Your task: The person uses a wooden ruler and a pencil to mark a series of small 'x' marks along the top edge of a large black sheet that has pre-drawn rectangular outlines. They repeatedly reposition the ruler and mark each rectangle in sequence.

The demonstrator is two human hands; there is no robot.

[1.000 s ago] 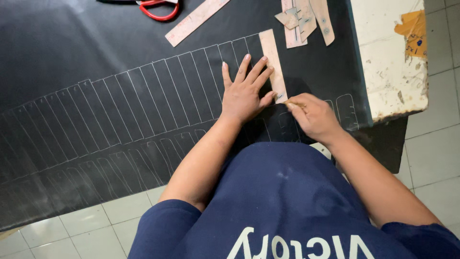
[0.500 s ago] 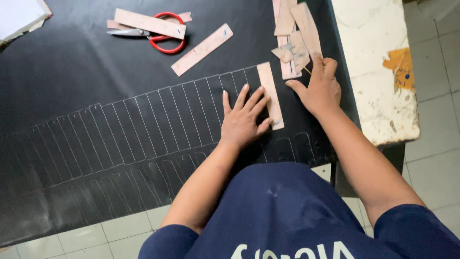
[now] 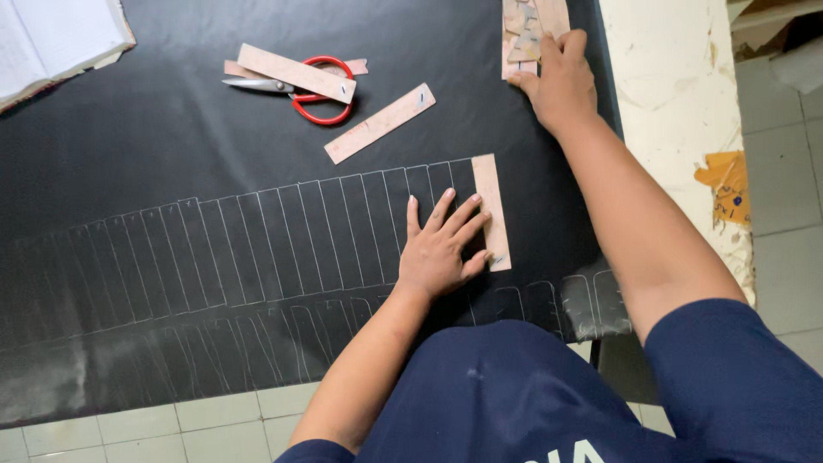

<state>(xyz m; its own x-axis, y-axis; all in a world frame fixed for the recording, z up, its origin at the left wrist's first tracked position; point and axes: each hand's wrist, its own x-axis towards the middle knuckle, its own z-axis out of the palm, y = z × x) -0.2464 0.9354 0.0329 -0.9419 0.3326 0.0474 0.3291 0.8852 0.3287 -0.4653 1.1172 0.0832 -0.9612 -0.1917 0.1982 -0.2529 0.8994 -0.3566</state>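
A black sheet (image 3: 171, 171) covers the work surface, marked with rows of white outlined strips. My left hand (image 3: 441, 244) lies flat on it, fingers spread, with the fingertips on a tan cardboard strip template (image 3: 491, 210) that stands upright on the sheet. My right hand (image 3: 561, 77) reaches to the far right edge and rests on a pile of tan cardboard pieces (image 3: 525, 34), fingers curled over them.
Red-handled scissors (image 3: 309, 90) lie at the back with a tan strip (image 3: 296, 73) across them. Another tan strip (image 3: 380, 123) lies slanted nearby. An open book (image 3: 51, 39) sits at the far left. A stained white board (image 3: 677, 111) borders the right, above tiled floor.
My right hand has left the spot beside the template and moved up to the pile of cardboard pieces. My left hand has stayed on the template. The view has shifted toward the back.
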